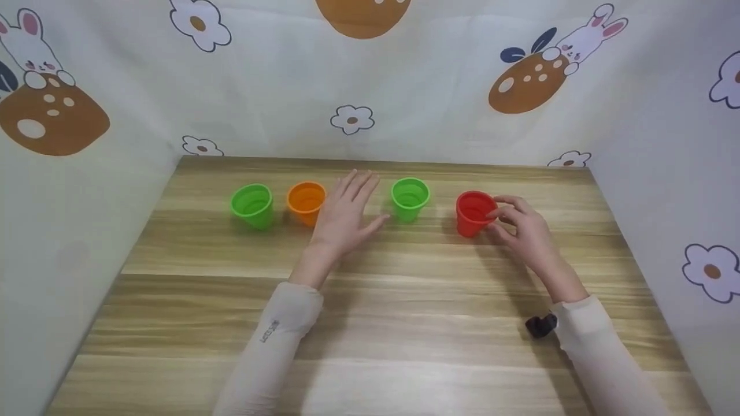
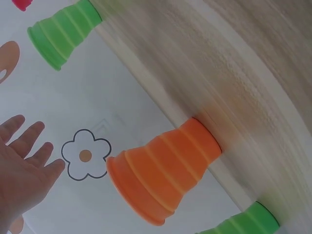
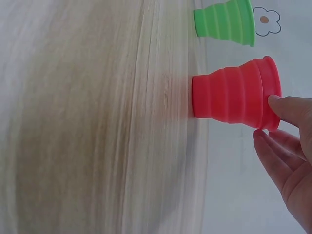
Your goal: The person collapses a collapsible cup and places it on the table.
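Observation:
Four cups' row crosses the far part of the table. The red cup (image 1: 475,215) stands upright at the right of it, and my right hand (image 1: 523,231) holds it at the rim from the right. In the right wrist view, the thumb (image 3: 282,108) lies on the red cup's (image 3: 229,92) rim, with bent fingertips below it. My left hand (image 1: 341,222) is spread with straight fingers between the orange cup (image 1: 305,202) and a green cup (image 1: 410,199). It overlaps the orange cup's right side in the head view, but appears apart from the orange cup (image 2: 165,168) in the left wrist view.
Another green cup (image 1: 252,206) stands left of the orange one. The wood-grain table (image 1: 404,323) meets a pale curtain (image 1: 277,86) with rabbit and flower prints behind and at both sides. A small black device (image 1: 541,326) sits at the right cuff.

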Available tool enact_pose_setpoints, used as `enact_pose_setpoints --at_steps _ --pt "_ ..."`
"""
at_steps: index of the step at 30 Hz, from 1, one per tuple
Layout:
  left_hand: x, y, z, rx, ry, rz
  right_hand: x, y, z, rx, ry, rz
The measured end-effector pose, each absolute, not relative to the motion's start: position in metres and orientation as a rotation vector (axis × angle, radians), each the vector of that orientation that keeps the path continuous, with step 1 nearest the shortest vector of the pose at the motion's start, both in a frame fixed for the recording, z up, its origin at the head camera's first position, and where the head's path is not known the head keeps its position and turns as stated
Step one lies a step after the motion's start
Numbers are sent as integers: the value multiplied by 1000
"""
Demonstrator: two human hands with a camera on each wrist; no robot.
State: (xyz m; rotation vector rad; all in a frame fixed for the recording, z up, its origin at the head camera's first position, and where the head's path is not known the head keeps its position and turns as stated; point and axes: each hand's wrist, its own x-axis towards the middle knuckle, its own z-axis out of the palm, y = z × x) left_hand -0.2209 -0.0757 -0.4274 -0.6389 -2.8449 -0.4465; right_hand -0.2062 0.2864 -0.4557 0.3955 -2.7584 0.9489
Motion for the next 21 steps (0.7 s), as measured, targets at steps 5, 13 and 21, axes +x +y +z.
enact_pose_setpoints --at_steps 5,13,21 --pt "-219 -75 -428 -669 -2815 -450 -205 285 -457 418 -2717 937" --pt "-218 -74 -429 -668 -2815 -466 -205 283 -458 427 -2701 954" --pt "-217 -72 -427 -665 -2826 -494 -206 283 -454 420 -2699 956"
